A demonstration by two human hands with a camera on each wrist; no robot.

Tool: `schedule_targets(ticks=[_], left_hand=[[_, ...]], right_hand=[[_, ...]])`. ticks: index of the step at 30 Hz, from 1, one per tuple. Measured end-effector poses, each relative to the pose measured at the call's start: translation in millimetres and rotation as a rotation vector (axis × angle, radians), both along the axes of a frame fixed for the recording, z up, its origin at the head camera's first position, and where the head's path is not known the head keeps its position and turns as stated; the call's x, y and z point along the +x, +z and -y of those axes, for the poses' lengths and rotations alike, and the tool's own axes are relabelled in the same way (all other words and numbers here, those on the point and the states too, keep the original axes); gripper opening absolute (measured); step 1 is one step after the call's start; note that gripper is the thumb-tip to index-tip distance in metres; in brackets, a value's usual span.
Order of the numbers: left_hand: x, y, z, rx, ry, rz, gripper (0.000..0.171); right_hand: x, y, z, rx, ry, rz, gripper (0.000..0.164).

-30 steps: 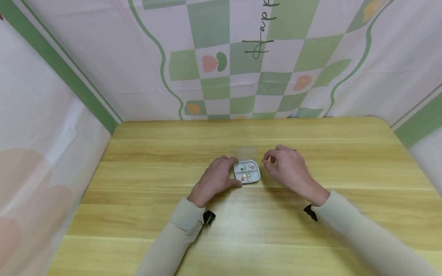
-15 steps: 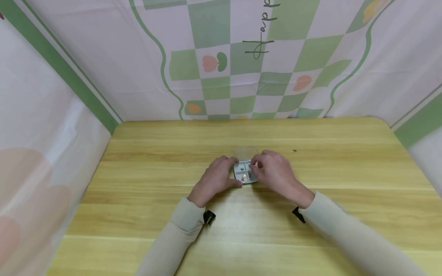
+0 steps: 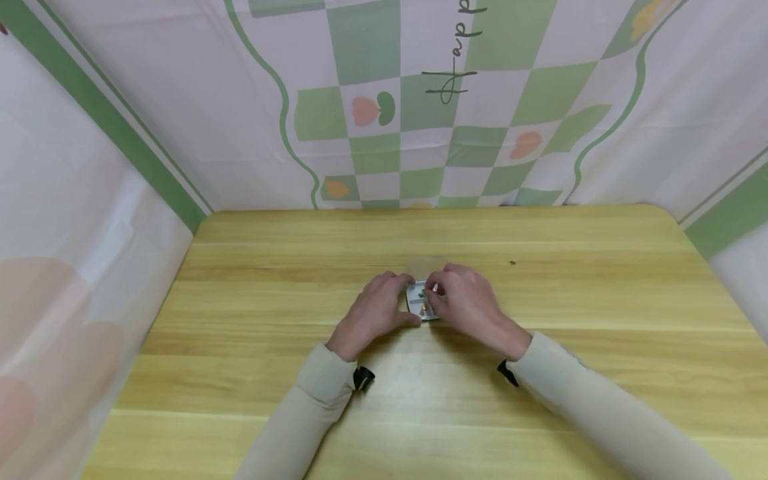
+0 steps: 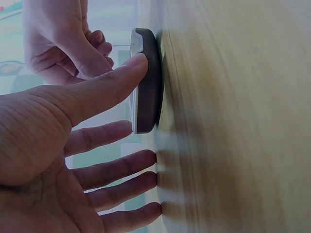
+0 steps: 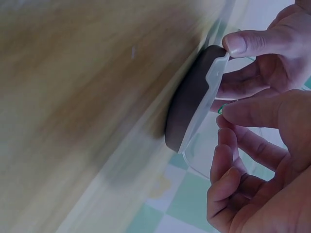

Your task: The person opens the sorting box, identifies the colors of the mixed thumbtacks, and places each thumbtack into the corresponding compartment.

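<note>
A small pill box (image 3: pixel 414 311) with a dark base and a white divided inside lies open on the table. My left hand (image 3: pixel 375 307) grips its left side, thumb at the near edge and index finger at the far one. Its other fingertips touch the table in the left wrist view. Above the box, my right hand (image 3: pixel 471 303) holds thumb and index finger together over the compartments, covering the right part. A tiny green loop-like piece (image 5: pixel 221 109) shows at these fingertips in the right wrist view. Small orange and pale pieces (image 3: pixel 425 309) lie in the near left compartment.
The clear lid (image 3: pixel 426 265) is folded back behind the box. One small dark piece (image 3: pixel 513 263) lies on the wooden table (image 3: pixel 600 287), right of the box. A green-and-white checkered cloth (image 3: pixel 420 147) hangs behind the table's far edge.
My right hand has moved left, from beside the box to over its compartments, bringing the tiny piece in its fingertips. The left hand and the box have stayed in place.
</note>
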State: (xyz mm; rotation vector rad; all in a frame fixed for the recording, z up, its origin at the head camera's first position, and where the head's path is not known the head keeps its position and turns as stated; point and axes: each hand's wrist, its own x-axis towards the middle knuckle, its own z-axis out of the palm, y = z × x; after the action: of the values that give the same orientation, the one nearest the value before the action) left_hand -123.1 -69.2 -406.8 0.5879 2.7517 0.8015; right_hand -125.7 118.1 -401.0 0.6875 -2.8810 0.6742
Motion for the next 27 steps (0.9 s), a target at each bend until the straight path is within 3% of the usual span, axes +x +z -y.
schedule_targets(ticks=[27], left_hand=[[-0.3,0.4,0.8,-0.003,-0.012,-0.013,0.064]], right_hand=[[-6.9,-8.2,6.9,0.025,-0.029,0.014,0.007]])
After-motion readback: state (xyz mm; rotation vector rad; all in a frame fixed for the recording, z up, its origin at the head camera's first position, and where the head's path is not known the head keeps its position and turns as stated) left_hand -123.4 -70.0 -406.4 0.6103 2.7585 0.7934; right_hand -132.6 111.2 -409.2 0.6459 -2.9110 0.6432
